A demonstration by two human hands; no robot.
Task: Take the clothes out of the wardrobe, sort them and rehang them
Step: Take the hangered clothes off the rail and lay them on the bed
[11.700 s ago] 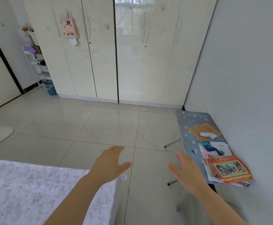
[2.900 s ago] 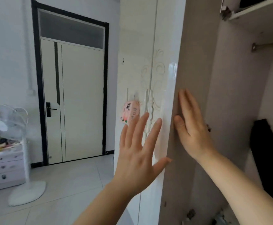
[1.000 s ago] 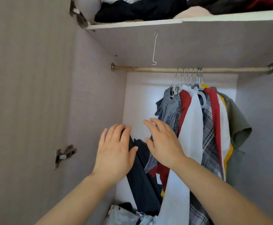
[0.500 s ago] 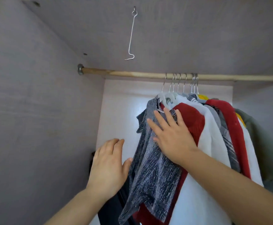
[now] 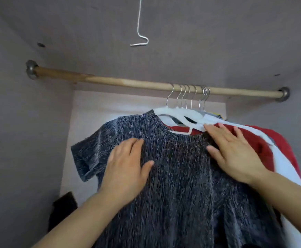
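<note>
Grey knit top [image 5: 182, 185] now swung face-on, my left hand [image 5: 126, 169] moved up onto its chest. My right hand [image 5: 235, 153] lies flat by its collar; both hands spread, gripping nothing. Top hangs on wooden rod [image 5: 128, 82], red garment [image 5: 260, 145] crowding behind, wire hook [image 5: 139, 33] dangling above.

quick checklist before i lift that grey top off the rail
1. Grey knit top frontmost on the wooden rail: ok.
2. Its white hanger hooked over the rail: ok.
3. Left hand gripping the top: not ok, lies flat.
4. Right hand holding the hanger: not ok, flat by the collar.
5. Top free of the red garment behind: cannot tell.
</note>
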